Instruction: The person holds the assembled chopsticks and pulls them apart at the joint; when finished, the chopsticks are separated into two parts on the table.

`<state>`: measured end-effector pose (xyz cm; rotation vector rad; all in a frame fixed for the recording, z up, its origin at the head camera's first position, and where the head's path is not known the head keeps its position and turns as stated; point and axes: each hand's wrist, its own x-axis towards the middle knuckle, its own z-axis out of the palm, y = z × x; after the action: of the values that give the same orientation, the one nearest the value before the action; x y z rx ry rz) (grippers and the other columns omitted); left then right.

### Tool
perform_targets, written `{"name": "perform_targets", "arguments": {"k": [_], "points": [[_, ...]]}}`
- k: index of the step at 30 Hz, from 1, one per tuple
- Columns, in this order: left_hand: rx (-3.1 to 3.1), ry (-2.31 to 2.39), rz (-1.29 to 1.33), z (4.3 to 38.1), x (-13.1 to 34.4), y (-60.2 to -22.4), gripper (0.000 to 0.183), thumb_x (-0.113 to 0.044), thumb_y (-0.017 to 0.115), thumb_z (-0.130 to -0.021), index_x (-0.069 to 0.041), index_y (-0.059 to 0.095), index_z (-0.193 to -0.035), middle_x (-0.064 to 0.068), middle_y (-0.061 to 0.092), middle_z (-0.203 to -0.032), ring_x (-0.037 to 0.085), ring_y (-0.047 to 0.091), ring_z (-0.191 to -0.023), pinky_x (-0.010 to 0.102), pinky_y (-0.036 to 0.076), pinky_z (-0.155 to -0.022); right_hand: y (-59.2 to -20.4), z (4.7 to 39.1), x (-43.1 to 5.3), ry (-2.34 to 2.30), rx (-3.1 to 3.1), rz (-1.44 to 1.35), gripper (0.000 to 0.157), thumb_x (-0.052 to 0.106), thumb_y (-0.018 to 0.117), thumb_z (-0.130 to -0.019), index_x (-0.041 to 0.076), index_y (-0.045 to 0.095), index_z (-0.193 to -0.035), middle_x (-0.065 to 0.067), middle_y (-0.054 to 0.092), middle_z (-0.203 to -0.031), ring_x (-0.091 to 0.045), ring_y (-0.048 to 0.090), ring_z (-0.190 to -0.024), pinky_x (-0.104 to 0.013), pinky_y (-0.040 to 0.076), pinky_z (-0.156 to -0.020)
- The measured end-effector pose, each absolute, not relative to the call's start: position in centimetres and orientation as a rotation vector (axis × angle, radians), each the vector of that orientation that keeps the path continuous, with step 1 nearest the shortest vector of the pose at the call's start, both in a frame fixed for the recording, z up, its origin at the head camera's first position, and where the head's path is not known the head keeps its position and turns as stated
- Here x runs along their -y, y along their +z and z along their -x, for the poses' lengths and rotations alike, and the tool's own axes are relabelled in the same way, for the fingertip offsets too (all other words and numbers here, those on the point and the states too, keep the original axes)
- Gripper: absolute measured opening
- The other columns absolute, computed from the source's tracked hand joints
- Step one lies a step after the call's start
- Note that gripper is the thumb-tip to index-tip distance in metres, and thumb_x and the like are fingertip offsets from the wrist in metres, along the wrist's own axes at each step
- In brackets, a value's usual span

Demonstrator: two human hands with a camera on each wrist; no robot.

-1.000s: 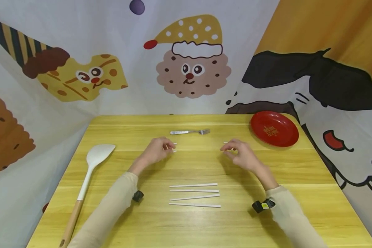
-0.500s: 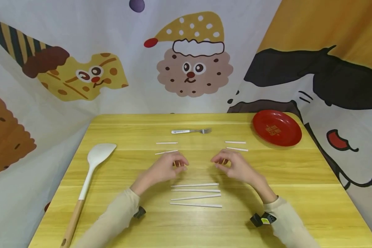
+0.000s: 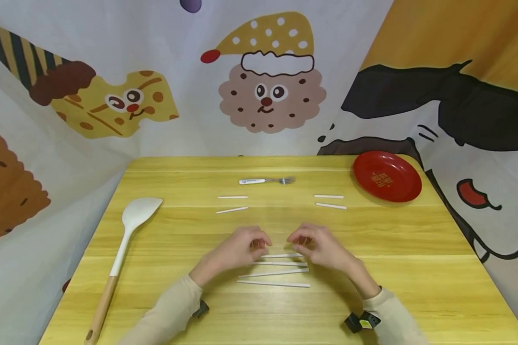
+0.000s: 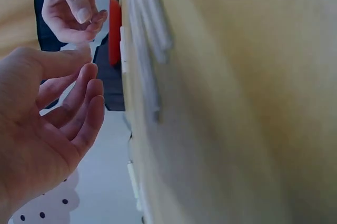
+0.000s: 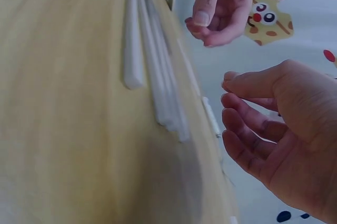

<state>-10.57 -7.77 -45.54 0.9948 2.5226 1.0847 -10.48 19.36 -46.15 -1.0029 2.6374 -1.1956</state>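
Several long white chopsticks (image 3: 274, 284) lie crosswise near the table's middle front, roughly side by side. My left hand (image 3: 241, 247) hovers above the left part of the farthest ones, covering some of their ends. Opposite it, my right hand (image 3: 323, 247) is over their right ends. Both hands have loosely bent fingers, and the wrist views show nothing held in either the left hand (image 4: 52, 119) or the right hand (image 5: 287, 132). Farther back lie two short white sticks (image 3: 233, 197) on the left and two more short sticks (image 3: 330, 206) on the right.
Behind the short sticks lies a fork (image 3: 259, 181) with a white handle. A red plate (image 3: 388, 189) sits at the back right corner. Along the left side rests a white spatula (image 3: 137, 213) with a wooden handle. A printed cloth (image 3: 190, 105) hangs behind the table.
Both hands have drawn back from the short sticks and come toward each other, over the long chopsticks. The short sticks, partly covered before, now show whole on the table.
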Motion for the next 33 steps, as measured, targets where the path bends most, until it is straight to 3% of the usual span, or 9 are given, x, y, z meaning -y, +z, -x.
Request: {"name": "perform_targets", "arguments": {"k": [8, 20, 33], "points": [[-2.492, 1.010, -0.947, 10.7, 7.4, -46.8, 0.014, -0.007, 0.075, -0.089, -0.011, 0.073, -0.103, -0.005, 0.067, -0.090, 0.004, 0.058, -0.081, 0.018, 0.053, -0.076, -47.8, 10.1, -18.6, -1.222, -2.562, 0.966, 0.022, 0.002, 0.078, -0.086, 0.009, 0.073, -0.106, -0.001, 0.070, -0.098, -0.007, 0.065, -0.086, -0.025, 0.059, -0.076], [-2.495, 0.915, -0.929, 11.2, 7.3, -47.4, 0.006, -0.006, 0.075, -0.089, -0.011, 0.072, -0.091, -0.008, 0.062, -0.080, 0.002, 0.056, -0.074, 0.018, 0.051, -0.070, -48.5, 10.3, -18.1, -1.015, -2.644, 1.089, 0.009, 0.007, 0.077, -0.089, 0.012, 0.074, -0.096, 0.004, 0.068, -0.092, -0.003, 0.064, -0.083, -0.020, 0.057, -0.074], [-2.528, 1.004, -0.914, 11.1, 7.7, -46.0, 0.004, -0.009, 0.070, -0.094, -0.010, 0.072, -0.097, -0.004, 0.065, -0.085, 0.006, 0.056, -0.076, 0.020, 0.051, -0.070, -46.9, 10.2, -18.1, -1.002, -2.794, 1.114, 0.006, 0.007, 0.072, -0.093, 0.010, 0.073, -0.099, 0.005, 0.064, -0.095, -0.006, 0.062, -0.086, -0.021, 0.057, -0.075]]}}
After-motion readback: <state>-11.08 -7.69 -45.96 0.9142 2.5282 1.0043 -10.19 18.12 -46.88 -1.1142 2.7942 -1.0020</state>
